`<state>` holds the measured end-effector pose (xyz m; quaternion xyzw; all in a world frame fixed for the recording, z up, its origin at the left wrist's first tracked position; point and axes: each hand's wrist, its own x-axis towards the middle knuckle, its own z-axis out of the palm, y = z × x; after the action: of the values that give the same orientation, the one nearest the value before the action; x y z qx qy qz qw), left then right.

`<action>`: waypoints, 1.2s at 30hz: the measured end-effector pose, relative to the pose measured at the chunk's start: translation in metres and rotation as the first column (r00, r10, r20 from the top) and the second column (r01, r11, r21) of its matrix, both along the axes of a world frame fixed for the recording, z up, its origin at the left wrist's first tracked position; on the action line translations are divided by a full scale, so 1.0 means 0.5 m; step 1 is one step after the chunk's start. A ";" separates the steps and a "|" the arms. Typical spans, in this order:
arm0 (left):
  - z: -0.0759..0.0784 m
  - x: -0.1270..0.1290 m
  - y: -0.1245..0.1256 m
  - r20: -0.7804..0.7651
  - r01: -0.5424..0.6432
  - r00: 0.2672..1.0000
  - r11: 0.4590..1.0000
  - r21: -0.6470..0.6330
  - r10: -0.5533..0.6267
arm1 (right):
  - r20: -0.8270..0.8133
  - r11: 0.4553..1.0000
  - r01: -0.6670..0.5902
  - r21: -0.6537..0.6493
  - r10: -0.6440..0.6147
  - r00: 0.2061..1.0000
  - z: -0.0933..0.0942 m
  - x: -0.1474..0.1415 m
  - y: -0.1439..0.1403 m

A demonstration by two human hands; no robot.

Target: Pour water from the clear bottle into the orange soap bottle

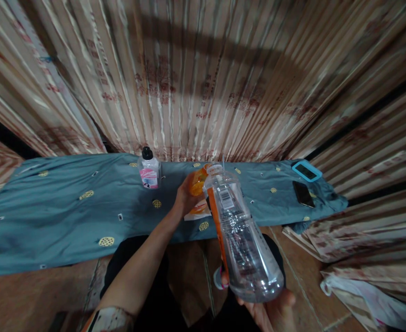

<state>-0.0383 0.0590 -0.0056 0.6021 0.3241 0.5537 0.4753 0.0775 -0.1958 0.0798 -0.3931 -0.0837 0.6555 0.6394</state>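
My left hand (184, 196) is closed around a small orange see-through bottle (198, 182) above the cloth. In my right hand (267, 310) is a large clear plastic bottle (239, 240) with an orange label, gripped near its base. The large bottle is tilted, its neck pointing away from me and lying close to the top of the orange bottle. I cannot tell whether the two mouths touch. Below my left hand lies a white and orange packet (198, 210), partly hidden. A clear bottle with a black cap and pink label (149, 173) stands upright to the left.
A teal cloth with pineapple prints (71, 207) covers the long surface before me. A dark phone (303, 193) and a light-blue framed device (306, 170) lie at its right end. Patterned curtains (189, 83) hang behind and at the sides. Tiled floor (185, 276) shows below.
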 end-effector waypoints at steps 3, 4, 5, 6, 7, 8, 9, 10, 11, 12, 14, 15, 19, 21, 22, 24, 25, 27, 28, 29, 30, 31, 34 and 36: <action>-0.006 0.001 0.003 0.018 0.016 1.000 1.000 -0.008 -0.016 | -0.007 0.999 0.030 -0.014 -0.030 1.000 0.008 -0.005 -0.001; -0.008 0.001 0.004 0.019 0.025 1.000 1.000 -0.014 -0.024 | -0.013 0.999 0.040 -0.013 -0.040 0.999 0.010 -0.007 -0.001; -0.010 0.001 0.005 0.017 0.029 0.999 0.999 -0.021 -0.029 | -0.017 0.999 0.045 -0.008 -0.045 0.999 0.010 -0.009 -0.001; -0.012 0.001 0.006 0.012 0.032 0.999 0.999 -0.027 -0.031 | -0.017 0.999 0.047 -0.004 -0.047 0.999 0.010 -0.010 -0.001; -0.013 0.000 0.006 0.007 0.031 0.999 0.999 -0.029 -0.031 | -0.014 0.999 0.048 -0.001 -0.048 0.999 0.009 -0.011 -0.002; -0.014 0.000 0.007 0.002 0.030 1.000 0.999 -0.028 -0.030 | -0.006 0.999 0.050 0.003 -0.050 0.999 0.007 -0.011 -0.002; -0.015 -0.001 0.007 0.000 0.030 1.000 0.999 -0.025 -0.030 | 0.006 0.998 0.055 0.006 -0.055 0.998 0.005 -0.012 -0.003; -0.014 -0.001 0.007 0.000 0.033 0.999 0.999 -0.022 -0.033 | 0.015 0.998 0.066 0.005 -0.066 0.998 0.003 -0.011 -0.004; -0.013 -0.002 0.007 0.002 0.038 0.999 0.999 -0.021 -0.038 | 0.019 0.997 0.077 0.002 -0.077 0.997 0.001 -0.011 -0.005; -0.011 -0.003 0.006 0.001 0.041 0.999 0.999 -0.023 -0.041 | 0.018 0.996 0.086 -0.002 -0.086 0.996 -0.001 -0.011 -0.006; -0.007 -0.004 0.004 -0.009 0.033 0.999 0.999 -0.025 -0.034 | 0.012 0.996 0.084 -0.016 -0.083 0.996 -0.003 -0.010 -0.007; -0.005 -0.005 0.004 -0.018 0.028 0.999 0.999 -0.021 -0.029 | 0.011 0.997 0.075 -0.023 -0.074 0.997 -0.003 -0.010 -0.007; 0.000 -0.007 0.002 -0.008 0.031 0.999 1.000 -0.002 -0.031 | 0.028 0.999 0.049 -0.013 -0.049 0.998 -0.003 -0.010 -0.006; 0.000 -0.007 0.002 -0.007 0.032 0.999 1.000 0.001 -0.032 | 0.036 0.998 0.059 -0.005 -0.058 0.998 -0.002 -0.011 -0.006; 0.000 -0.007 0.002 -0.017 0.025 1.000 1.000 0.005 -0.025 | 0.039 0.998 0.067 -0.003 -0.066 0.997 -0.001 -0.011 -0.006; -0.001 -0.008 0.002 -0.045 0.009 0.999 1.000 0.019 -0.008 | 0.041 0.997 0.072 -0.004 -0.072 0.997 -0.001 -0.012 -0.006; -0.001 -0.007 0.002 -0.051 0.008 0.999 1.000 0.026 -0.006 | 0.039 0.998 0.065 -0.003 -0.064 0.997 -0.001 -0.011 -0.006; -0.002 -0.006 0.002 -0.037 0.017 0.999 0.999 0.028 -0.016 | 0.033 0.999 0.046 -0.001 -0.046 0.998 -0.001 -0.010 -0.007; -0.002 -0.005 0.002 -0.024 0.023 0.999 0.999 0.022 -0.022 | 0.031 0.999 0.041 0.000 -0.041 0.999 -0.001 -0.010 -0.007; -0.002 -0.004 0.002 -0.015 0.026 1.000 1.000 0.015 -0.025 | 0.030 0.999 0.040 0.003 -0.040 0.999 -0.002 -0.009 -0.007; -0.002 -0.003 0.002 -0.010 0.023 1.000 1.000 0.010 -0.022 | 0.029 0.999 0.042 0.003 -0.042 0.999 -0.004 -0.008 -0.007; -0.001 -0.003 0.002 -0.009 0.015 1.000 1.000 0.011 -0.015 | 0.029 0.999 0.044 0.000 -0.044 0.999 -0.006 -0.008 -0.007; 0.001 -0.003 0.002 -0.026 -0.003 1.000 1.000 0.029 0.004 | 0.018 1.000 0.028 0.014 -0.028 0.999 -0.014 -0.004 -0.005; 0.001 -0.004 0.003 -0.029 -0.008 1.000 0.999 0.032 0.009 | 0.005 0.999 0.011 0.041 -0.011 1.000 -0.020 -0.001 -0.004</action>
<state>-0.0404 0.0605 -0.0049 0.6164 0.3246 0.5519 0.4584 0.0769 -0.1978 0.0699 -0.3821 -0.0966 0.6490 0.6507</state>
